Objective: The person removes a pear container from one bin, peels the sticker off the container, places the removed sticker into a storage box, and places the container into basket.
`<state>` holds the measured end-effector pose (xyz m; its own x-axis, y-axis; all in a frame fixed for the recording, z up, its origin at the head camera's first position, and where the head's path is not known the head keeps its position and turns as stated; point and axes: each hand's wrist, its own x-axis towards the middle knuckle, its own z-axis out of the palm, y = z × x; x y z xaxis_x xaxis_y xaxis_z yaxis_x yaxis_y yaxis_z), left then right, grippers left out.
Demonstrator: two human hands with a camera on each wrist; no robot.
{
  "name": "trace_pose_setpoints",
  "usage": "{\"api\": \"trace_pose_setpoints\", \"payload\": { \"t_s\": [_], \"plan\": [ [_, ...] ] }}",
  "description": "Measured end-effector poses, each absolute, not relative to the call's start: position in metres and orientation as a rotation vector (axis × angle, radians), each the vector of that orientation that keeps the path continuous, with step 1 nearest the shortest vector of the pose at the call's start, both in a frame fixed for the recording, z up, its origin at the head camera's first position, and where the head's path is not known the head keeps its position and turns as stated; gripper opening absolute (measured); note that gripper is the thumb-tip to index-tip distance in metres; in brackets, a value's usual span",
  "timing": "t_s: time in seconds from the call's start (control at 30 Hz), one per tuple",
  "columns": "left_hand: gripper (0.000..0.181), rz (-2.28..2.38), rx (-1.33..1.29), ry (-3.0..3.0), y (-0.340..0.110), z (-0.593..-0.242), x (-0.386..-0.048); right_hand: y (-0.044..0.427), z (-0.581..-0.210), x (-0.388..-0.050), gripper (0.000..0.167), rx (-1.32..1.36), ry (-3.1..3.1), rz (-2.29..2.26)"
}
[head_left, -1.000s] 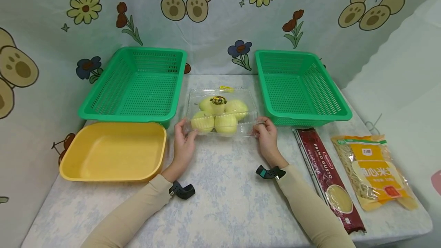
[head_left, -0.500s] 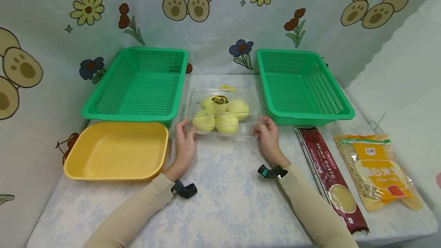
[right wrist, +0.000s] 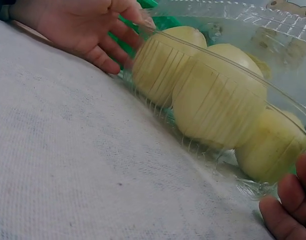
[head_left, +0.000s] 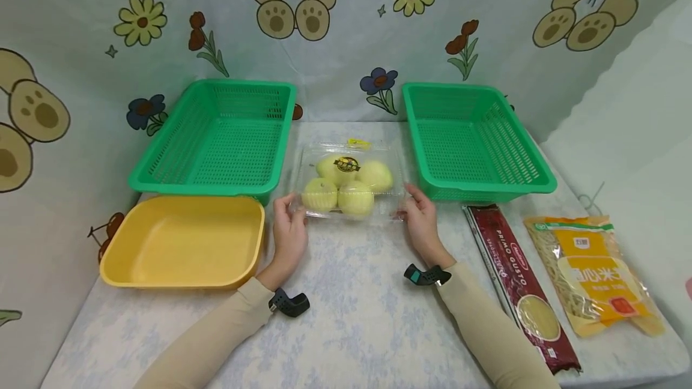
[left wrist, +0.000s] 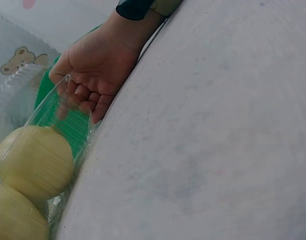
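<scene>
Flanking clr box (head_left: 386, 197): 2 grn baskets (head_left: 232, 146)

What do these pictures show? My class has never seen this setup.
No machine: a person works bare-handed. The wide picture is from a camera on the head, the close ones from one on each wrist. On the cloth-covered table stand a larger green basket, a smaller green basket and a yellow tub; a red spaghetti packet and a yellow bag lie at the right. The left grip and right grip hold the near corners of a clear container with four pale yellow round items inside.
</scene>
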<state>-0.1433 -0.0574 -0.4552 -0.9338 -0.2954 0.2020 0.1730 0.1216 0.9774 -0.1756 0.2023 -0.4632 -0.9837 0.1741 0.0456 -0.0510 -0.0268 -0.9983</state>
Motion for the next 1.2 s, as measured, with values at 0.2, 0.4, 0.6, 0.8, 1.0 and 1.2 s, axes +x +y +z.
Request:
{"api": "trace_pose_setpoints", "payload": {
  "t_s": [0.2, 0.4, 0.6, 0.8, 1.0, 1.2],
  "plan": [
    [0.021, -1.811, 0.027, -2.096, -0.053, -0.459, -0.145, 0.207, -0.462, -0.172, 0.048, -0.154, -2.101, 2.07],
    [0.018, -1.85, 0.018, -2.092, -0.053, -0.461, -0.145, 0.207, -0.468, -0.17, 0.05, -0.206, -2.101, 2.115],
    [0.017, -1.836, -0.008, -2.099, -0.05, -0.46, -0.143, 0.21, -0.468, -0.17, 0.049, -0.188, -2.099, 2.105],
    [0.024, -1.889, 0.049, -2.079, -0.046, -0.458, -0.145, 0.212, -0.463, -0.171, 0.048, -0.168, -2.116, 2.077],
    [0.033, -1.967, 0.109, -2.051, -0.046, -0.455, -0.146, 0.209, -0.453, -0.177, 0.051, -0.242, -2.129, 2.137],
    [0.047, -2.015, 0.211, -2.047, -0.057, -0.457, -0.144, 0.207, -0.438, -0.203, 0.069, -0.143, -2.348, 2.277]
  ]
}}
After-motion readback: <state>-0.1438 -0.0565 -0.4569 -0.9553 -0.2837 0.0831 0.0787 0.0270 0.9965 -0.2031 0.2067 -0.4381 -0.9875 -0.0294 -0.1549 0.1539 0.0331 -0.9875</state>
